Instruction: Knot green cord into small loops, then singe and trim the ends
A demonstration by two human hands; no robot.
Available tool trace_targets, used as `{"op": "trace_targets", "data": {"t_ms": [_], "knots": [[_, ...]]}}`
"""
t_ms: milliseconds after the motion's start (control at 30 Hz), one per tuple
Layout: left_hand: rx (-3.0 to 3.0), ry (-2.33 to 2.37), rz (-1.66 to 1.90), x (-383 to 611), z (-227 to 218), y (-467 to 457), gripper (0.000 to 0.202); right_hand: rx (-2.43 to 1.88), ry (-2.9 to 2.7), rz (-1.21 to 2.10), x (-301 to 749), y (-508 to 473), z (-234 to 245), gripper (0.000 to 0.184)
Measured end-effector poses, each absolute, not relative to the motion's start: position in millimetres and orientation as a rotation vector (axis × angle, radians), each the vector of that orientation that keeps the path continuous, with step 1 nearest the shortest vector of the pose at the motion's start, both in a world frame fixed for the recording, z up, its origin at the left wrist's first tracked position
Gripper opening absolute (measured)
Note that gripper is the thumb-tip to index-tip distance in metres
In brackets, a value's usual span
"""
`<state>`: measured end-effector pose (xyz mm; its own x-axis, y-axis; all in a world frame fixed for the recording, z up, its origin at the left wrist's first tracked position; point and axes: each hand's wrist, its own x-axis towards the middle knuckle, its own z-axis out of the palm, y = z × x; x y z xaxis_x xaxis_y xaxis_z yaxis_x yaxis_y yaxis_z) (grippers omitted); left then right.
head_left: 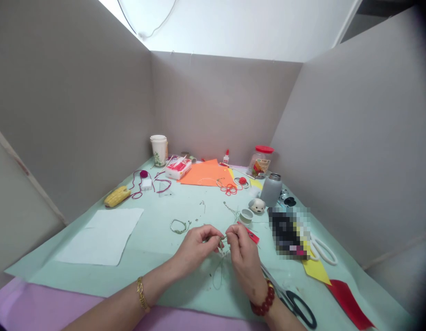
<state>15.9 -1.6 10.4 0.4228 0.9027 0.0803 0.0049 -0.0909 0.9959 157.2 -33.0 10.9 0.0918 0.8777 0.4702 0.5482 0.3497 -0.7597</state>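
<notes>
Close together over the front middle of the table, both hands pinch a thin green cord (217,281), whose loop hangs below the fingers. My left hand (201,243) is closed on a small green knotted part of it, mostly covered by the fingertips. Fingers curled, my right hand (243,253) grips the cord just beside the left fingertips. To the left lies a green braided cord bracelet (178,226). A spool of pale green cord (246,216) stands behind my right hand, next to a red strip-like object (253,236). Black-handled scissors (302,310) lie partly under my right forearm.
White paper (102,236) and a yellow corn-shaped object (117,196) lie left. Behind are a tissue pack (178,168), orange sheets (206,174), a paper cup (159,151) and a red-lidded jar (259,163). A grey bottle (271,191) stands right; grey panels enclose the table.
</notes>
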Motion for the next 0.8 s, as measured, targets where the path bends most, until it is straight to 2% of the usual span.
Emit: {"op": "trace_targets", "data": {"t_ms": [267, 500, 567, 700, 800], "knots": [[1.518, 0.945, 0.983, 15.6, 8.1, -2.7, 0.014, -1.349, -1.581, 0.452, 156.8, -35.3, 12.3, 0.019], [1.262, 0.907, 1.033, 17.1, 9.6, 2.7, 0.006, -1.216, -1.659, 0.27, 161.4, -33.0, 16.0, 0.017], [1.292, 0.917, 1.022, 17.4, 8.4, 2.4, 0.005, -1.224, -1.616, 0.346, 160.4, -34.0, 14.9, 0.017], [1.481, 0.992, 0.975, 16.1, 5.0, -0.7, 0.005, -1.267, -1.456, 0.718, 155.9, -36.8, 14.1, 0.017], [1.608, 1.027, 0.922, 14.0, 5.4, -2.7, 0.007, -1.227, -1.437, 0.812, 153.4, -37.9, 16.5, 0.017]]}}
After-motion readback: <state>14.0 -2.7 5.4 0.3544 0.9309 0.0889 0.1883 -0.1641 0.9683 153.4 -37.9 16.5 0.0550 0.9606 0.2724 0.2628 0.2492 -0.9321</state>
